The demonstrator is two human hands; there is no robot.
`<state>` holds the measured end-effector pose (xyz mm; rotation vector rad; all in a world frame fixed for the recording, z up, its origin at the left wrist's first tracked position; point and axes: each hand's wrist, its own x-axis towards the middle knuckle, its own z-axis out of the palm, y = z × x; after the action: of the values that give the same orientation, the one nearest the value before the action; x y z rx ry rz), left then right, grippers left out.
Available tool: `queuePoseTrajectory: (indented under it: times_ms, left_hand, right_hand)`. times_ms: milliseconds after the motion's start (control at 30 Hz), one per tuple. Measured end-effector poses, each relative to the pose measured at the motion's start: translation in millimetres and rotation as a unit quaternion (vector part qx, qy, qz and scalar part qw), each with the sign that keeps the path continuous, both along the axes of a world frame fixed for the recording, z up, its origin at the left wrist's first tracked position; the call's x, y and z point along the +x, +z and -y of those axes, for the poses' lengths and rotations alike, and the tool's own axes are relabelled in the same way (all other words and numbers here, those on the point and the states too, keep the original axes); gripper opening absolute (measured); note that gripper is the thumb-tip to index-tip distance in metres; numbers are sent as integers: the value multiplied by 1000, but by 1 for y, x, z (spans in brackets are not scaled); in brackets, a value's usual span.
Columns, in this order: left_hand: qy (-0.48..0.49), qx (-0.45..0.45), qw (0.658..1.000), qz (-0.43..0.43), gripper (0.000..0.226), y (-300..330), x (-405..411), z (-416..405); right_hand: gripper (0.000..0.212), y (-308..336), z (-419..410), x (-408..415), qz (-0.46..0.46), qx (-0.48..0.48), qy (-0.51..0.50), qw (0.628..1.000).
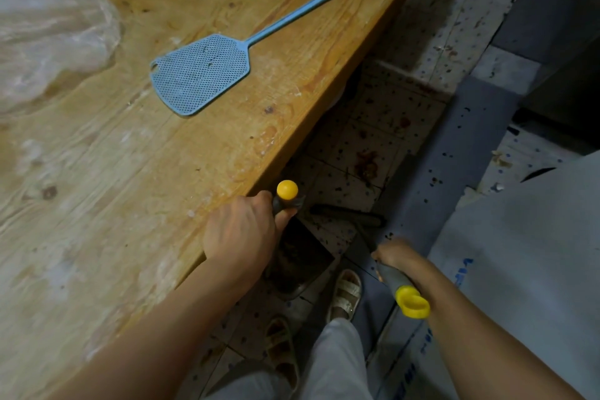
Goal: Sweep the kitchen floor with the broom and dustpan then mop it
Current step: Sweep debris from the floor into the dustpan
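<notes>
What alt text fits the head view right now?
Left hand grips the dustpan handle and right hand grips the broom handle, over the stained tiled floor beside a wooden table holding a blue fly swatter.

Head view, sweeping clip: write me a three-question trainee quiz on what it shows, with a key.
1. True or false: the blue fly swatter lies on the floor.
2. Which hand grips the grey handle topped by a round yellow cap? A left hand B right hand
3. Fill in: the dark dustpan sits on the speckled tile ____ beside the wooden table.

Key: 1 false; 2 A; 3 floor.
</notes>
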<state>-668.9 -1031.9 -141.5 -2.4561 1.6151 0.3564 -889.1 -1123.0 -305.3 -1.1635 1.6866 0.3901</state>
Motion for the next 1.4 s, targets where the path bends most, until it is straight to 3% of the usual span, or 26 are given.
queuePoseTrajectory:
  times_ms: [233,367,533,833,967,1133,1400]
  left_hand:
    - [7,-14,1000,0,42,-4,-5,7]
    - [6,-19,1000,-2,42,-3,-2,3]
    - [-8,-22,1000,1,42,-1,2,-6]
    - [3,-19,999,-32,41,-6,14,-23]
    - [11,-17,999,-27,41,-8,14,-26]
    - [30,-10,998,-47,40,-4,13,-33]
    - [35,7,999,-34,39,10,12,-43]
  right_hand:
    - [39,5,-20,11,-61,1,103,993]
    - [23,6,-35,10,-69,36,166,983]
    - [16,25,-44,-2,-54,44,145,987]
    - [32,21,-51,7,-48,-15,51,997]
    - [14,15,-40,13,-58,-11,85,995]
    - [31,27,-26,14,-73,24,222,972]
    - [43,24,-31,30,-81,44,236,967]
